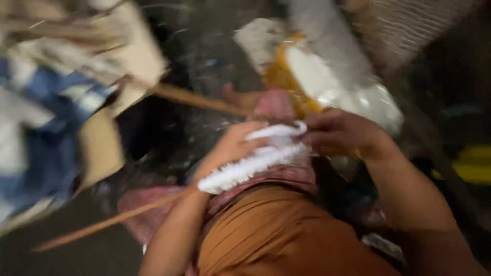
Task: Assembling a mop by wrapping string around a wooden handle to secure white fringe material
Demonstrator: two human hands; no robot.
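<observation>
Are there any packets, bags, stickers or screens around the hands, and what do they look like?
Plastic bag: past the right hand, near the top of the picture; white, shiny and crumpled, with a yellow-orange part along its left edge. Too blurred to tell what it holds.
Labels, signs or screens: none can be made out; the whole picture is motion-blurred.
Both hands, the left hand too, hold a white frilly strip, which is no package.

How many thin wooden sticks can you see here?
2: one stick slants across the upper middle above the hands; another stick lies lower left by the left forearm. Blur may hide more.
</observation>
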